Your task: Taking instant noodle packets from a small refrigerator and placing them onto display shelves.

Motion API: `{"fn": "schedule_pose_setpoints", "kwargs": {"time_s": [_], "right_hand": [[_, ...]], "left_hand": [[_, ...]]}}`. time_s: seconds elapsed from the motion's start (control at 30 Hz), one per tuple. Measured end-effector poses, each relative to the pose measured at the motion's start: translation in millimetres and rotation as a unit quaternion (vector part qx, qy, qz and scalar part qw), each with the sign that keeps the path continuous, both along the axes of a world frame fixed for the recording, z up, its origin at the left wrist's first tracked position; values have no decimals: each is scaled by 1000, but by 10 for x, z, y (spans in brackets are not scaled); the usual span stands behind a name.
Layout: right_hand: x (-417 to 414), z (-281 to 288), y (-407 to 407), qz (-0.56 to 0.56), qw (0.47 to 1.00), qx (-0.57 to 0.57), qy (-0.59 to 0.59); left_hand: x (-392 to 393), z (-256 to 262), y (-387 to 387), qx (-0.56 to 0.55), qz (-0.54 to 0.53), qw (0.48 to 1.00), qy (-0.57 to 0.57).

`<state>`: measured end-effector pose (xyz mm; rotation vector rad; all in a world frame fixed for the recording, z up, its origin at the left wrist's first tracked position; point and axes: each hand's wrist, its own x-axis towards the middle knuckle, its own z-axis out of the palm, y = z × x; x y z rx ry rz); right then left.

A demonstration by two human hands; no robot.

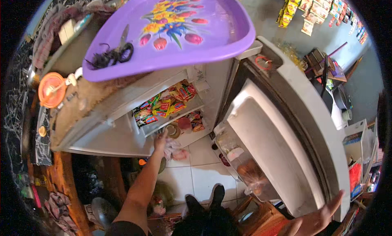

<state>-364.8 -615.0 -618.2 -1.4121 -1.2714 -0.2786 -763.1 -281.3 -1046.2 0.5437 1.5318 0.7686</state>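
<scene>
A refrigerator stands open before me, its white door swung out to the right. Deep in its lower part, my left hand reaches to a round container and a pale plastic bag; its fingertips are too small and blurred to show a grip. Above it, a shelf bears colourful food packets. A reddish round lid and more packets are below that shelf. At the lower right, my right hand grips the door's edge, thumb and fingers spread around it.
A purple tray with flower print holds scissors above the refrigerator. Door bins hold a bag of brown round items. An orange strainer lies left. Sachets hang at upper right. White floor tiles surround my feet.
</scene>
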Motion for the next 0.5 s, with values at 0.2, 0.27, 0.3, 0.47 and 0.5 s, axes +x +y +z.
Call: {"fn": "schedule_pose_setpoints", "kwargs": {"time_s": [0.2, 0.27, 0.3, 0.47, 0.5], "right_hand": [[-607, -1361, 265, 139, 930, -308, 144], [-811, -1571, 432, 219, 899, -304, 227], [-898, -1648, 487, 293, 879, -306, 217], [-692, -2462, 677, 306, 835, -414, 196], [-721, -2451, 765, 314, 832, -411, 203]], "left_hand": [[1558, -428, 657, -26, 112, 993, 27], [701, -849, 1195, 64, 136, 962, 228], [-80, -781, 1506, 83, 155, 949, 262], [1240, -1022, 1093, 219, 68, 947, 226], [1236, -744, 1035, 246, 132, 944, 177]]}}
